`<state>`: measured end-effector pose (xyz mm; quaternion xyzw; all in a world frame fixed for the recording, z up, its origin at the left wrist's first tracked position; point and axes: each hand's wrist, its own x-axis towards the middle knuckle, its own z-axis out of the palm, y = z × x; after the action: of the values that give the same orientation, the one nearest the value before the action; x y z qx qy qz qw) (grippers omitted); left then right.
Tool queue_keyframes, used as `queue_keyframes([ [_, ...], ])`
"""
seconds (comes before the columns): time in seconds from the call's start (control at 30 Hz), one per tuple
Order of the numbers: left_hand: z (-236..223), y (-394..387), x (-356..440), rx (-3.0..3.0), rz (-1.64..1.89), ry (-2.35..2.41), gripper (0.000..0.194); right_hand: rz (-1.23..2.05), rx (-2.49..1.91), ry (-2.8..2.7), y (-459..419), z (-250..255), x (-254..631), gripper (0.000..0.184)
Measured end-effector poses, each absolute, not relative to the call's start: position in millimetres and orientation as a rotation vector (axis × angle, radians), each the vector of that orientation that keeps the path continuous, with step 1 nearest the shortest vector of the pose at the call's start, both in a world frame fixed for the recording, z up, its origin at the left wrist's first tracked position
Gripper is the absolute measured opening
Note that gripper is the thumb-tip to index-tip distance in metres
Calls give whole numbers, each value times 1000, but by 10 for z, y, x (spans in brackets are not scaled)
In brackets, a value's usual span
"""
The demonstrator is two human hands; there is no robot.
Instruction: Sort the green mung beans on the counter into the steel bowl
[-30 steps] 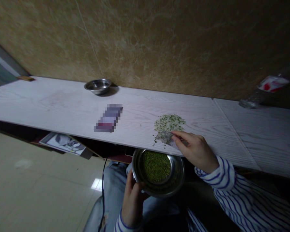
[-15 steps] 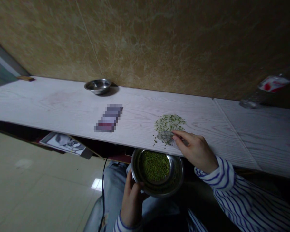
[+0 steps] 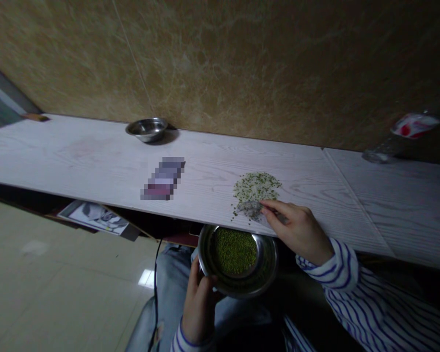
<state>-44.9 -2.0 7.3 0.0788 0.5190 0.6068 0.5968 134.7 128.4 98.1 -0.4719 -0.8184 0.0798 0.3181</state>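
My left hand grips the rim of a steel bowl at its left side. The bowl is tilted just below the table's front edge, over my lap, with green beans, like mung beans, in its bottom. On the table above it lies a loose pile of green beans mixed with white grains. My right hand pinches a small grey, oval, mottled piece between thumb and fingers at the pile's near edge. Its exact kind is unclear in the dim light. A few stray beans lie to its left.
A smaller steel bowl stands by the wall. A blurred-out phone-like slab lies left of the pile. At the right, a clear plastic bottle stands near the wall. An open drawer sits under the white table.
The view has shifted very slightly. Both hands, the bowl and the pinched grey piece keep nearly the same places.
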Motion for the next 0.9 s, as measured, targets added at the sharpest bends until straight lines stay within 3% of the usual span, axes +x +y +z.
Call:
queue_keyframes([
  [0.9, 112, -12, -463, 165, 1433, 1266, 67, 151, -1287, -2118, 1363, 937, 1275, 23],
])
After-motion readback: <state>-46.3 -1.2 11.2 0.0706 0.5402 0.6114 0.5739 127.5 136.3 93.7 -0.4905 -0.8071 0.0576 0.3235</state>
